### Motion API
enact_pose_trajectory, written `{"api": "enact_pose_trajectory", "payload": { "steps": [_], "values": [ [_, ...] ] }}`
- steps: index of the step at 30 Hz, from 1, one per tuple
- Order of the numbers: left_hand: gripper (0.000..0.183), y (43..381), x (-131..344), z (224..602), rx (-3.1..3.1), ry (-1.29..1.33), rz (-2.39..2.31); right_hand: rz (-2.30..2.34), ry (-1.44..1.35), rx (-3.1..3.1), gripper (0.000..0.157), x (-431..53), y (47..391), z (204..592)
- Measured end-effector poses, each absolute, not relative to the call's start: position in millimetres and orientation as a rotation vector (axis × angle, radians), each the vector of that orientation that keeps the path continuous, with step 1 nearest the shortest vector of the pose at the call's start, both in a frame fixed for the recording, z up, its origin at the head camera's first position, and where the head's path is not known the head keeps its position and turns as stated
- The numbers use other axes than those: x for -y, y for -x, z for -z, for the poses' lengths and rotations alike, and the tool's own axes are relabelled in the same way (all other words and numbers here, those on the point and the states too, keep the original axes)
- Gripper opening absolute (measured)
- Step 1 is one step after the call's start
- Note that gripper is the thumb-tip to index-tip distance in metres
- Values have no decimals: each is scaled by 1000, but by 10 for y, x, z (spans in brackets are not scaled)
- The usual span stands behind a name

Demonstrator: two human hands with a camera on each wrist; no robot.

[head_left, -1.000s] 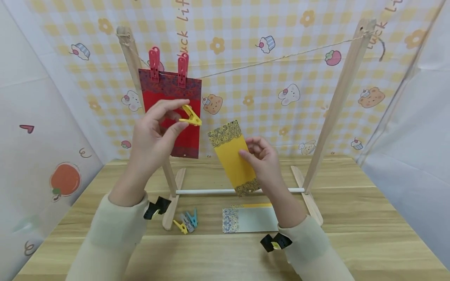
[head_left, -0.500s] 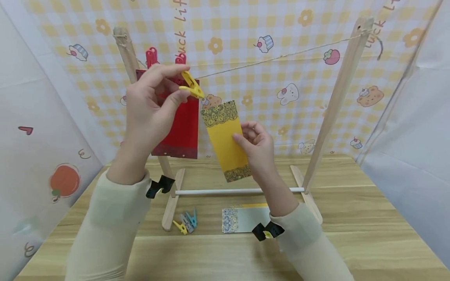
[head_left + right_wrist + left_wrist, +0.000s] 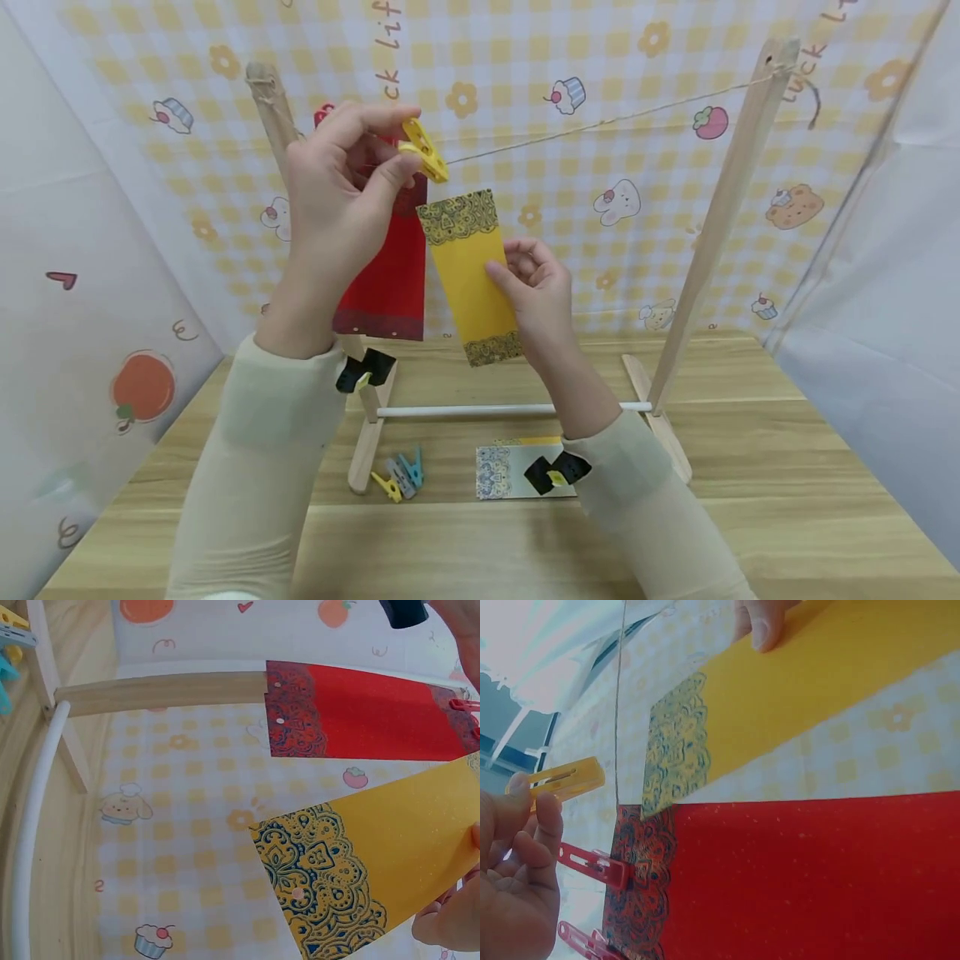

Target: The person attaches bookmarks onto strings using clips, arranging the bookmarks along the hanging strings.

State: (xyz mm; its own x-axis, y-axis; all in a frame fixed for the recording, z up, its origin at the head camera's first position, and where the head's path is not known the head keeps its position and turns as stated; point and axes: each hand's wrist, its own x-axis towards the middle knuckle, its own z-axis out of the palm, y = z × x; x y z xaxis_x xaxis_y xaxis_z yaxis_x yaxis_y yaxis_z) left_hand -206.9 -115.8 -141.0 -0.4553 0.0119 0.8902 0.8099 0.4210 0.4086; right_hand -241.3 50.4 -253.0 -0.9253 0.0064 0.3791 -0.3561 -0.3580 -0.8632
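My left hand pinches a yellow clothespin between thumb and fingers, close to the string. In my right hand a yellow card with dark lace-patterned ends is gripped by its right edge. The card's top edge sits a little below the clothespin and the string, apart from both. Behind my left hand hangs a red card, partly hidden in the head view. Two red clothespins hold it to the string, as the left wrist view shows.
Two wooden posts carry the string, joined low down by a white rod. On the table lie several clothespins, yellow, grey and blue. A pale blue card lies over a yellow one, partly behind my right wrist.
Both hands have risen. The left has brought the yellow clothespin up to string height and slightly right; the right has lifted the yellow card up and leftward towards the string.
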Motion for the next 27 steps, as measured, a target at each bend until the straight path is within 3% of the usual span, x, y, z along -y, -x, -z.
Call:
{"api": "enact_pose_trajectory", "payload": {
  "steps": [27],
  "values": [
    [25, 2155, 1037, 1168, 1996, 582, 1046, -2428, -397, 1571, 17, -326, 2561, 2285]
  ]
}}
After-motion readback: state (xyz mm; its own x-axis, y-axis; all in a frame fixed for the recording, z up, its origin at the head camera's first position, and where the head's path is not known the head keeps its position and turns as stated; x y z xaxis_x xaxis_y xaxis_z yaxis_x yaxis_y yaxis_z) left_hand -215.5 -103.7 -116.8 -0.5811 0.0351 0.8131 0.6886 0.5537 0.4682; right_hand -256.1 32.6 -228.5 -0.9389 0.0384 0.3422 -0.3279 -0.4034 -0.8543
